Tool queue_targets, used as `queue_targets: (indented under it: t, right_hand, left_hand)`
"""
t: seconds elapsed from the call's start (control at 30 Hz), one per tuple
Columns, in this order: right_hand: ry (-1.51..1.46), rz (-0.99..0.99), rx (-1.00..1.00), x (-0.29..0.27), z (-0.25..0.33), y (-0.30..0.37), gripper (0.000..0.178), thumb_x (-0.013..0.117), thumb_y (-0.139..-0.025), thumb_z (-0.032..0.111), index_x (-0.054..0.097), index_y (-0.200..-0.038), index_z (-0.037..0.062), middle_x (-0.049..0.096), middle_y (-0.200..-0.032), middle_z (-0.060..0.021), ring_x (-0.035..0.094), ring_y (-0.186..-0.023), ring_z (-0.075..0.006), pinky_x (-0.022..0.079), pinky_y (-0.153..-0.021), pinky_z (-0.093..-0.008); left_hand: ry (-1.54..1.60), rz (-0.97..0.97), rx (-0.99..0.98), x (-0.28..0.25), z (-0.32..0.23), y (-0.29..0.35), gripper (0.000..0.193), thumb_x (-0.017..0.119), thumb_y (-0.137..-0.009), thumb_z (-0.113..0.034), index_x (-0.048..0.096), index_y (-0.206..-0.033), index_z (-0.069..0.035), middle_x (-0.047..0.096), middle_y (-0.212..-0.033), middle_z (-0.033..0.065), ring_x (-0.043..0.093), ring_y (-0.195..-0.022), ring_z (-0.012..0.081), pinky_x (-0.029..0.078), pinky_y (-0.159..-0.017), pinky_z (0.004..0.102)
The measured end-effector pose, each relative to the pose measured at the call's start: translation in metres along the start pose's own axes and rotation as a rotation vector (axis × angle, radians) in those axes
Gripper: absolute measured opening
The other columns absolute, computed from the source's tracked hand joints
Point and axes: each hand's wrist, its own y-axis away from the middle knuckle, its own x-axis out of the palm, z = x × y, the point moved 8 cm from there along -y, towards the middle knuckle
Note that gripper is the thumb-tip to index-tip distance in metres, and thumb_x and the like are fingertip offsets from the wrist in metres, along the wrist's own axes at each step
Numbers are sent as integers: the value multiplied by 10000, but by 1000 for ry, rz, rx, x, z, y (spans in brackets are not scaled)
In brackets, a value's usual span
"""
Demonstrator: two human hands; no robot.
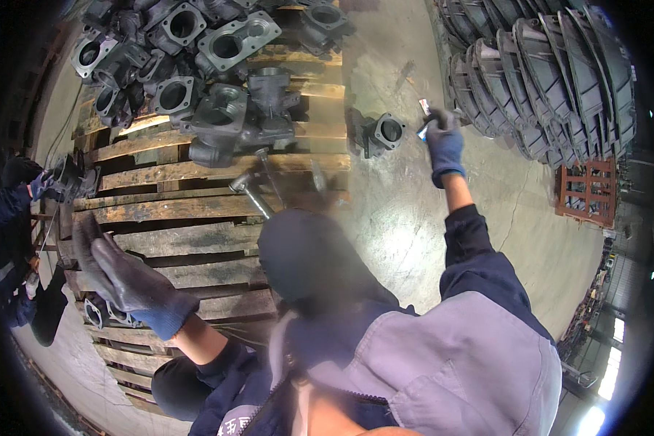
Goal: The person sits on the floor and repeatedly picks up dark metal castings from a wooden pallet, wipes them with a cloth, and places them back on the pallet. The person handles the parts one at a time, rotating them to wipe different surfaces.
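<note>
My left hand (120, 272), in a dark-palmed blue glove, is held over the pallet slats with its fingers stretched out and nothing in it. My right hand (444, 142), gloved alike, reaches out over the floor to the right. Its fingers are closed on a small white thing with blue and orange marks (423, 132), too small to name surely. Just left of that hand a dark metal casting (386, 132) with a square flange and round bore stands on the concrete. A metal tool with a thick head (241, 183) lies on the pallet, partly hidden by my knee.
Several dark flanged castings (221, 112) are heaped on the far part of the wooden pallet (189, 211). Large ribbed housings (538, 91) are stacked at the far right, with a reddish-brown crate (587, 190) nearer. At the left edge another person (14, 218) handles a casting.
</note>
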Motion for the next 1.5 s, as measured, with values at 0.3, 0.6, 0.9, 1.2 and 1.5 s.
queue_targets:
  t: [0.3, 0.6, 0.9, 1.2, 1.5]
  right_hand:
    - [466, 778, -190, 201, -81, 79, 432, 544, -887, 296, 576, -1256, 74, 632, -1197, -206, 629, -1035, -385, 465, -946, -472]
    - [271, 485, -8, 182, -101, 159, 305, 544, -897, 319, 671, -983, 55, 680, -882, -217, 637, -855, -403, 488, -781, -489]
    - [-969, 425, 996, 85, -170, 331, 178, 680, -845, 169, 653, -958, 34, 663, -836, -39, 606, -686, -146, 505, -627, -281]
    - [-1425, 350, 1139, 4, -61, 280, 190, 607, -850, 110, 643, -1000, -1, 630, -828, -98, 614, -694, -212, 548, -653, -378]
    - [-1410, 477, 313, -132, 169, 113, 332, 571, -914, 110, 564, -1228, 0, 650, -1080, -111, 659, -903, -210, 565, -733, -332]
  left_hand:
    - [-296, 108, -306, -22, 24, 71, 464, 446, -1016, -232, 430, -1407, 17, 532, -1363, 191, 514, -1239, 247, 375, -1041, 359]
    - [-294, 159, -294, -57, 34, 111, 389, 419, -1009, -102, 448, -1340, 101, 526, -1324, 239, 548, -1216, 293, 444, -1065, 385]
    - [-513, 271, -188, -71, 55, 114, 395, 468, -1016, -274, 620, -1231, 20, 533, -1345, 167, 542, -1205, 282, 412, -1035, 396]
    - [-118, 315, 183, -13, -57, 106, 376, 547, -991, -209, 553, -1292, 16, 644, -1188, 129, 621, -1069, 200, 445, -993, 315]
    - [243, 397, 86, 1, -98, 141, 299, 571, -968, -182, 599, -1218, -20, 680, -1094, 143, 653, -977, 200, 507, -863, 318]
